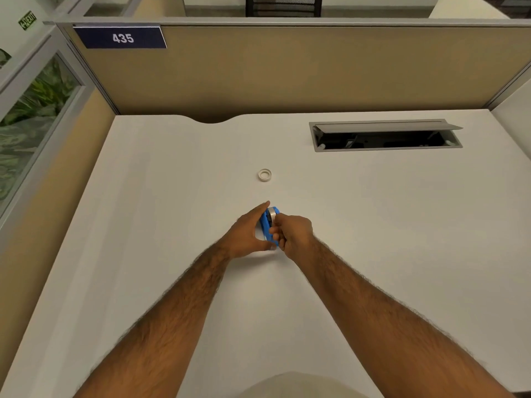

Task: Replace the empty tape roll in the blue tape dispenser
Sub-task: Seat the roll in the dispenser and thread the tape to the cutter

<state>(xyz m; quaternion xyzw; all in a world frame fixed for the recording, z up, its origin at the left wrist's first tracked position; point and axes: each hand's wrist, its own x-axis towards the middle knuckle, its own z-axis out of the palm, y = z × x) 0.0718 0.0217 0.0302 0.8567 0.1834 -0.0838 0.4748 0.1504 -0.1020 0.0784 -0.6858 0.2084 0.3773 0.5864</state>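
The blue tape dispenser (267, 225) is held between both hands over the middle of the white desk (143, 196). My left hand (247, 234) cups its left side, fingers stretched along it. My right hand (293, 232) grips its right side, fingers curled against the top, where a pale roll shows inside the dispenser. Much of the dispenser is hidden by my fingers. A small white tape ring (264, 175) lies flat on the desk beyond the hands, apart from them.
An open cable hatch (385, 136) with a raised grey lid is set into the desk at the far right. A tan partition (287, 70) with a "435" sign (120, 38) bounds the desk's far edge, and a glass panel (34, 116) stands at the left.
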